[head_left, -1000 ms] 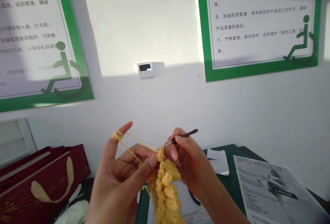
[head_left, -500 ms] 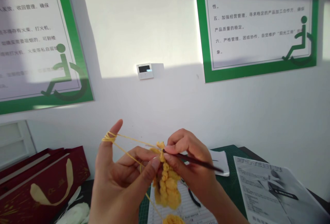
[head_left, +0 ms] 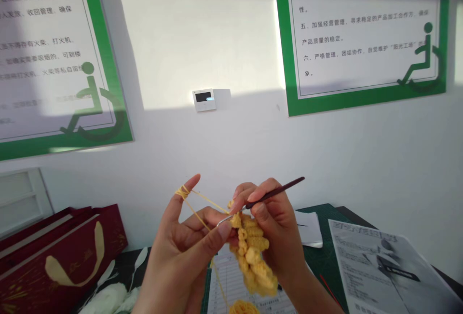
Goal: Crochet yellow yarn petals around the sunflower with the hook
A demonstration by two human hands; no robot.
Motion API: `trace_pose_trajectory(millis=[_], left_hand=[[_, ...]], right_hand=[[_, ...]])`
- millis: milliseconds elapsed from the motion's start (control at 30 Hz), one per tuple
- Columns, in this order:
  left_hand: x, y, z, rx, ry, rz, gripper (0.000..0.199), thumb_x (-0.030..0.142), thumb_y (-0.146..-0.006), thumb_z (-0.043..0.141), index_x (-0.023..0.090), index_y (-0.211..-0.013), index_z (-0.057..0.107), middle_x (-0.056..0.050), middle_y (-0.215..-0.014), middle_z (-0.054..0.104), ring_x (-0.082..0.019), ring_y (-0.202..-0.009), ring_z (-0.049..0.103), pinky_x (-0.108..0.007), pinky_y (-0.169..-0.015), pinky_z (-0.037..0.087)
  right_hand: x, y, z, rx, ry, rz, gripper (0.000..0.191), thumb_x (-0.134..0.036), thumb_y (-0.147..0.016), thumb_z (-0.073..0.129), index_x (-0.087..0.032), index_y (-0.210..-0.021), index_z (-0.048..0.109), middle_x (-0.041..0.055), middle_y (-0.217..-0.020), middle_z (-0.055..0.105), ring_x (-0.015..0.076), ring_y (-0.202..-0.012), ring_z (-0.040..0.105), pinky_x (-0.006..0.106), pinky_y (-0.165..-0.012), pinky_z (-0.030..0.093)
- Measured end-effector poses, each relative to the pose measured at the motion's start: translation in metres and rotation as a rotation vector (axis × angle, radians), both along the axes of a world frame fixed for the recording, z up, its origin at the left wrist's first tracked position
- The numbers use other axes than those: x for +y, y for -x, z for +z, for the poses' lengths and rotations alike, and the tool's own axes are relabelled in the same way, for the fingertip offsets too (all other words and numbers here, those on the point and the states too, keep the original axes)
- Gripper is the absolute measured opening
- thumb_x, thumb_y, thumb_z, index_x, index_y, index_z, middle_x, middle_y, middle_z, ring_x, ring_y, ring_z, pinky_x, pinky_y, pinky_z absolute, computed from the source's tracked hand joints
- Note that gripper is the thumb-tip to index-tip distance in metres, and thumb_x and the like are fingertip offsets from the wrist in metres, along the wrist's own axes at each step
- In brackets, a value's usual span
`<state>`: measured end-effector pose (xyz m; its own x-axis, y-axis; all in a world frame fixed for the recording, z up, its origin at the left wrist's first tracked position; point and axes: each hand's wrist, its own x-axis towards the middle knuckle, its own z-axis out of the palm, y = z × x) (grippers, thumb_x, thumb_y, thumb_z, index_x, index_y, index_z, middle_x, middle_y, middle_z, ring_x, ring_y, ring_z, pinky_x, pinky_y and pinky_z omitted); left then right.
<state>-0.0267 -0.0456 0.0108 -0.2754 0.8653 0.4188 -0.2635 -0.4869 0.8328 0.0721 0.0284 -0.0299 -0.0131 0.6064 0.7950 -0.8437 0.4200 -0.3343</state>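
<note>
A ridged yellow crocheted piece (head_left: 253, 251) hangs between my two hands. My left hand (head_left: 195, 241) pinches its upper left edge between thumb and fingers, its index finger raised with yellow yarn (head_left: 183, 191) wound round it. From that finger the yarn runs taut to the top of the piece. My right hand (head_left: 273, 217) grips a crochet hook (head_left: 277, 192) with a dark handle, which slants up to the right. The hook's thin metal end lies at the top of the piece, by my left thumb. Below is a yellow yarn ball (head_left: 244, 307), partly cut off by the frame.
Printed sheets (head_left: 390, 266) lie on a green cutting mat (head_left: 325, 261). Dark red gift bags (head_left: 72, 256) stand at the left, beside white yarn (head_left: 108, 298). Green-framed posters (head_left: 365, 104) and a small white wall device (head_left: 204, 100) are on the wall ahead.
My left hand has moved right, its raised finger tilting over. The hook's handle has swung from pointing down right to up right. The yellow piece has shifted right and turned.
</note>
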Motion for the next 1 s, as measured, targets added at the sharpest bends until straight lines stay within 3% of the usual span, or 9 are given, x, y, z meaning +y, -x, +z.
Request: trace_pose_trajectory(millis=[233, 633, 1000], left_hand=[[-0.001, 0.005, 0.000, 0.039, 0.014, -0.030, 0.091, 0.006, -0.072, 0.087, 0.023, -0.151, 0.046, 0.000, -0.070, 0.074, -0.019, -0.068, 0.072, -0.034, -0.077, 0.060], [0.001, 0.006, 0.000, 0.095, 0.009, -0.018, 0.084, 0.015, -0.078, 0.086, 0.021, -0.150, 0.044, -0.002, -0.069, 0.075, -0.020, -0.066, 0.071, -0.032, -0.070, 0.058], [-0.003, 0.001, 0.002, 0.057, 0.015, 0.032, 0.082, 0.011, -0.070, 0.089, 0.018, -0.143, 0.053, 0.000, -0.063, 0.073, -0.018, -0.061, 0.068, -0.029, -0.066, 0.059]], right_hand=[[0.003, -0.002, -0.001, 0.003, 0.008, 0.106, 0.012, -0.035, -0.096, 0.071, -0.027, -0.092, 0.062, -0.0006, -0.082, 0.074, 0.0167, -0.081, 0.061, 0.030, -0.073, 0.048], [0.013, -0.013, 0.002, -0.044, -0.155, -0.133, 0.008, -0.032, -0.105, 0.058, -0.028, -0.098, 0.058, 0.0001, -0.081, 0.079, 0.0200, -0.090, 0.063, 0.038, -0.085, 0.046], [0.013, -0.025, 0.006, -0.112, -0.315, -0.368, 0.005, -0.029, -0.105, 0.057, -0.028, -0.101, 0.059, 0.0019, -0.081, 0.080, 0.0225, -0.090, 0.062, 0.043, -0.086, 0.047]])
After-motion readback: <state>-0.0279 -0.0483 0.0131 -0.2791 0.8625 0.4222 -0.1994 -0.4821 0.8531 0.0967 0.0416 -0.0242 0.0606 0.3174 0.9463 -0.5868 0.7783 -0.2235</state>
